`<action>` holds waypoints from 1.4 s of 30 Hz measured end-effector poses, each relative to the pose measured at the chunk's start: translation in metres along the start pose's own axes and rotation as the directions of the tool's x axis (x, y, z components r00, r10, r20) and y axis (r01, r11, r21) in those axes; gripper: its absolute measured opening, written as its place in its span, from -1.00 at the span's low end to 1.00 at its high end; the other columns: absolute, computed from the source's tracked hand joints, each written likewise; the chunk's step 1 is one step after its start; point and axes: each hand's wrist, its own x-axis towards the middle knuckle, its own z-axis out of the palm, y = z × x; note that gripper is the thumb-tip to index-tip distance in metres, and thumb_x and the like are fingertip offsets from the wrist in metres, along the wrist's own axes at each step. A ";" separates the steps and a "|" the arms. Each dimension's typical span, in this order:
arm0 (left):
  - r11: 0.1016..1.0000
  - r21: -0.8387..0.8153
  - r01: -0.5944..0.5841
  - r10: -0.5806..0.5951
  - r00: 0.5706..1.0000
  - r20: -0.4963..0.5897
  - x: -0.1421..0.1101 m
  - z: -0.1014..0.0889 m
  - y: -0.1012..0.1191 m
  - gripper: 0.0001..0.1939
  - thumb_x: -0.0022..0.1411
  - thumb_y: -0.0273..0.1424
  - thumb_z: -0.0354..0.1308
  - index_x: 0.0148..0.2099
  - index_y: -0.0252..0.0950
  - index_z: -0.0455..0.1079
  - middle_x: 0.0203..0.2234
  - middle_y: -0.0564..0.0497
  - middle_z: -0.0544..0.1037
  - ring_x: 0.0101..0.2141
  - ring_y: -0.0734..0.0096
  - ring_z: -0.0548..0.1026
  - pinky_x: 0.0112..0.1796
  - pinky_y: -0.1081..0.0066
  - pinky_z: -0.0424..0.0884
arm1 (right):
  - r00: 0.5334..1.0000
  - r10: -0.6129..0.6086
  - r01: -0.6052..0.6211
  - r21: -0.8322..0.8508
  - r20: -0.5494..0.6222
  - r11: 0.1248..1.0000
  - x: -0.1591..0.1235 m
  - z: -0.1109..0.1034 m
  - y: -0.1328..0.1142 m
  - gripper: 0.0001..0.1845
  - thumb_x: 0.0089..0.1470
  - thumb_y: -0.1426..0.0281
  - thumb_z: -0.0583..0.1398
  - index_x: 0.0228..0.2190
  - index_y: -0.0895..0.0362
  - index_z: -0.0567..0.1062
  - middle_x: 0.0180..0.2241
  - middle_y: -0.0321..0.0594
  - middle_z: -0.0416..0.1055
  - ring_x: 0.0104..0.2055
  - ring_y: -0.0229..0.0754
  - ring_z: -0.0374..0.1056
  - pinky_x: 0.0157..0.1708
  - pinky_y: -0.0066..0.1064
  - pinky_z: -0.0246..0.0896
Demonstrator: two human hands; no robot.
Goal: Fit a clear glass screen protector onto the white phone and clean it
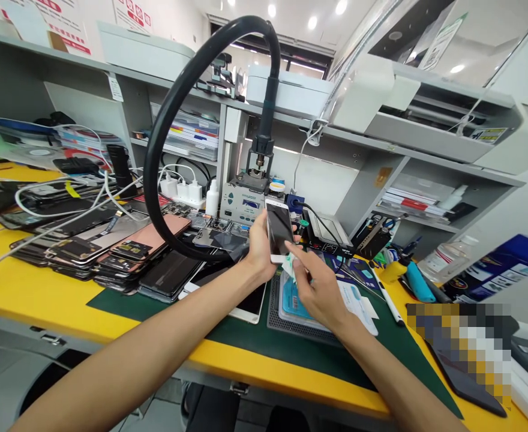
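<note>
My left hand [259, 247] is wrapped round a white-framed smartphone [280, 227], held tilted above the mat with its dark screen facing me. My right hand [318, 285] is at the phone's lower end, its index fingertip on or just over the screen. A crumpled white-and-green scrap [288, 267] is pinched under its thumb; whether it is cloth, paper or film I cannot tell. Below the right hand lies a clear-and-blue plastic case [286, 303] on a grey perforated pad [275, 321]. Beneath my left forearm rests a white tablet [251, 312], partly hidden.
A thick black hose [152, 150] arches up from the bench at left of centre. Stacked phones and parts [129, 246] crowd the left side. Behind stands a grey control box [241, 201]. A marker pen [387, 297] and a bottle [448, 255] are on the right.
</note>
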 end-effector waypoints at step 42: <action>0.996 0.085 0.038 -0.049 0.991 0.126 -0.013 0.003 -0.021 -0.55 0.38 -0.13 -0.06 -0.31 -0.34 0.48 -0.46 -0.12 0.60 -0.44 0.25 0.60 -0.32 0.32 0.54 | 0.962 -0.273 0.253 -0.408 0.010 0.877 -0.004 -0.003 -0.001 -0.48 0.25 0.56 -0.02 0.20 0.22 0.37 -0.34 -0.08 0.35 -0.31 -0.09 0.36 -0.39 -0.35 0.25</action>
